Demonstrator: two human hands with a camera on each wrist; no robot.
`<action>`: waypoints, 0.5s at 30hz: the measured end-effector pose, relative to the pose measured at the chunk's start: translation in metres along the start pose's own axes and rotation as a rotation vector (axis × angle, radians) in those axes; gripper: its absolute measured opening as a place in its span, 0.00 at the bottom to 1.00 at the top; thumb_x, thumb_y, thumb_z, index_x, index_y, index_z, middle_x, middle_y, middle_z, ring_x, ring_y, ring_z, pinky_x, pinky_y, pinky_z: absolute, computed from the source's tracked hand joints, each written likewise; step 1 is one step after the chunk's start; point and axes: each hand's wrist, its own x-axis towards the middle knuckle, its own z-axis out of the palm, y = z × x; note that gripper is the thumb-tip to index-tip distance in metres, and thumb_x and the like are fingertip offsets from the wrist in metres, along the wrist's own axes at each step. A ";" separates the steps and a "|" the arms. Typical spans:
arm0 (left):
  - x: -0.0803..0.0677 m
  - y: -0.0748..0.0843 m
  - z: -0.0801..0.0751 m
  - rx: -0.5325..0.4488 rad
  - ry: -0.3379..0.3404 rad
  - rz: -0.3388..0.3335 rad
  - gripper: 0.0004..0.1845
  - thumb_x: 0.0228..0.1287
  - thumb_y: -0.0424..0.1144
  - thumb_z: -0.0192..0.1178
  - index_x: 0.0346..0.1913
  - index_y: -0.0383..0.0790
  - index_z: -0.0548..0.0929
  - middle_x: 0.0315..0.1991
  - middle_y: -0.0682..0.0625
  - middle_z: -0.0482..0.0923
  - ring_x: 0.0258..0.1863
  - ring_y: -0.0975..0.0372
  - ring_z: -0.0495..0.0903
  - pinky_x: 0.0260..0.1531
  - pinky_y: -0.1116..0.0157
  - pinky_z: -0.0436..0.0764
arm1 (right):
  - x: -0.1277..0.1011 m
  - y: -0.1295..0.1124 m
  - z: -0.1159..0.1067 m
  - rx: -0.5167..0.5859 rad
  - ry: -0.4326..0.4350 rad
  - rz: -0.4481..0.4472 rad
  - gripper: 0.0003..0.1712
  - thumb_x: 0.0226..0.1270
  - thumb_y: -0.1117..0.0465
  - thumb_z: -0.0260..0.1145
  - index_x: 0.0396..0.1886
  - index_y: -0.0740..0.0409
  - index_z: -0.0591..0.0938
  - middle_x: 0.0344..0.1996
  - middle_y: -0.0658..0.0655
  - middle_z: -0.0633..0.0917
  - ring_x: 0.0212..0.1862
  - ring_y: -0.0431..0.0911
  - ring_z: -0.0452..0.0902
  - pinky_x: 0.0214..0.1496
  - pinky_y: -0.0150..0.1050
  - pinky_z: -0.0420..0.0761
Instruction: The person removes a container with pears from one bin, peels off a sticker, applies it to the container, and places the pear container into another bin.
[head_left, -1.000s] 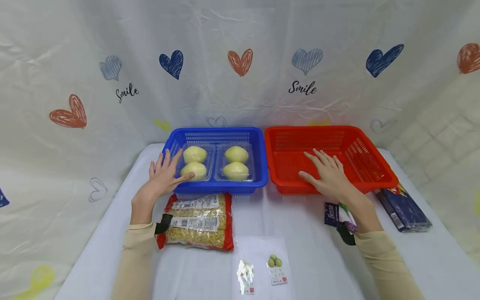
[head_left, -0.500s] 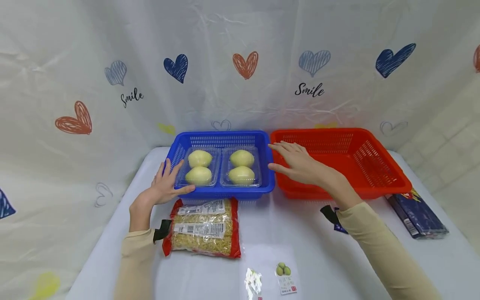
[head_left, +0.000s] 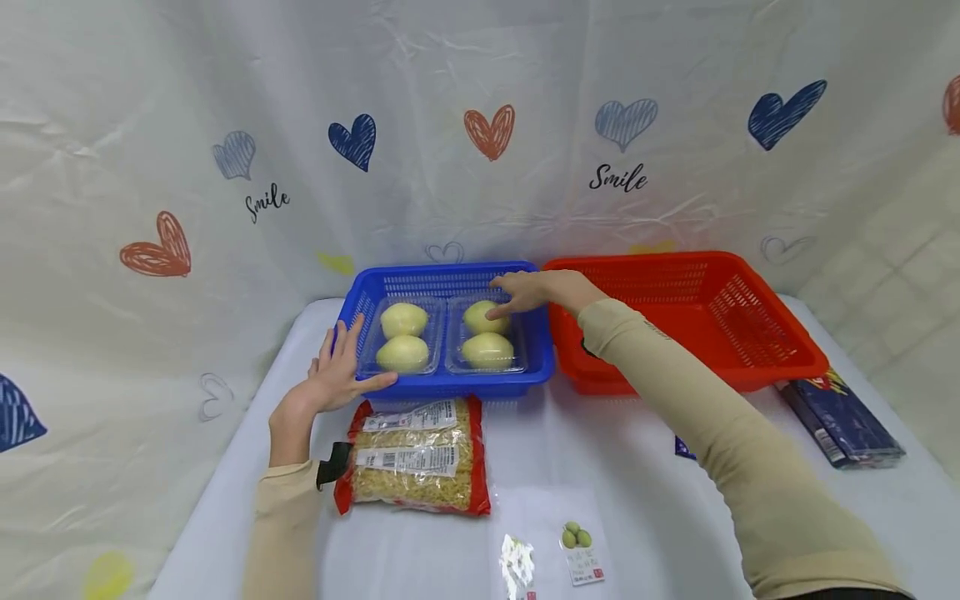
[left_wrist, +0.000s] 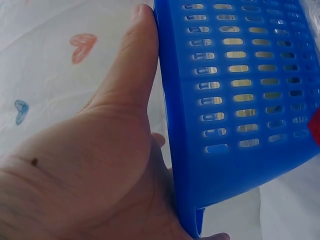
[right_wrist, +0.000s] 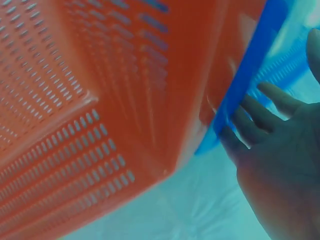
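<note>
My right hand [head_left: 536, 292] had left the red basket [head_left: 750, 367], where it lay flat a second earlier, and crossed over the shared rims into the blue basket [head_left: 450, 385]. It then hovered over the right-hand clear tray [head_left: 486, 335], fingers relaxed and spread, the thumb tip touching or nearly touching the rear pale fruit [head_left: 483, 317]; it held nothing. The right wrist view confirmed loose, straight fingers [right_wrist: 255, 122] beyond the blue rim.

My left hand [head_left: 339, 379] had not shifted: it pressed flat against the blue basket's left wall [left_wrist: 240, 100], fingers extended, thumb along the front edge, steadying the basket.

Both trays, each with two fruits, sat side by side inside the blue basket. I judged the change as a switch of attention from the red basket to the right tray, with a grasp not yet made.

The pasta bag [head_left: 412, 458] lay just in front of the blue basket.
</note>
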 end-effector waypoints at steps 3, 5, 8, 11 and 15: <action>0.003 0.000 0.001 -0.010 -0.008 0.003 0.64 0.62 0.72 0.60 0.83 0.50 0.29 0.82 0.33 0.20 0.82 0.37 0.21 0.73 0.25 0.35 | 0.014 -0.003 0.001 0.012 -0.061 0.046 0.50 0.77 0.36 0.56 0.83 0.62 0.52 0.82 0.67 0.54 0.85 0.60 0.44 0.86 0.58 0.48; 0.005 0.000 0.002 -0.005 -0.012 0.003 0.64 0.62 0.73 0.60 0.84 0.50 0.29 0.83 0.34 0.19 0.82 0.38 0.20 0.74 0.25 0.35 | 0.020 -0.004 0.002 0.046 -0.089 0.061 0.51 0.77 0.37 0.56 0.83 0.63 0.50 0.83 0.67 0.52 0.85 0.60 0.43 0.87 0.56 0.48; 0.006 -0.001 0.001 0.011 -0.023 -0.006 0.64 0.62 0.73 0.60 0.84 0.50 0.29 0.83 0.34 0.19 0.82 0.38 0.20 0.74 0.26 0.36 | 0.024 -0.006 0.002 0.064 -0.115 0.072 0.51 0.77 0.38 0.56 0.83 0.63 0.48 0.83 0.67 0.51 0.85 0.59 0.42 0.87 0.55 0.48; 0.005 -0.002 -0.002 0.022 -0.032 -0.018 0.64 0.62 0.74 0.59 0.84 0.50 0.30 0.82 0.34 0.19 0.82 0.38 0.20 0.75 0.26 0.36 | 0.025 -0.011 0.000 0.031 -0.109 0.073 0.51 0.77 0.39 0.58 0.83 0.63 0.48 0.83 0.67 0.52 0.85 0.60 0.44 0.87 0.55 0.48; 0.004 -0.001 -0.003 0.021 -0.036 -0.021 0.64 0.62 0.73 0.59 0.84 0.49 0.30 0.82 0.34 0.19 0.82 0.38 0.20 0.75 0.26 0.36 | 0.022 -0.012 -0.003 -0.020 -0.064 0.050 0.50 0.77 0.41 0.59 0.82 0.68 0.51 0.81 0.69 0.55 0.84 0.62 0.47 0.86 0.56 0.50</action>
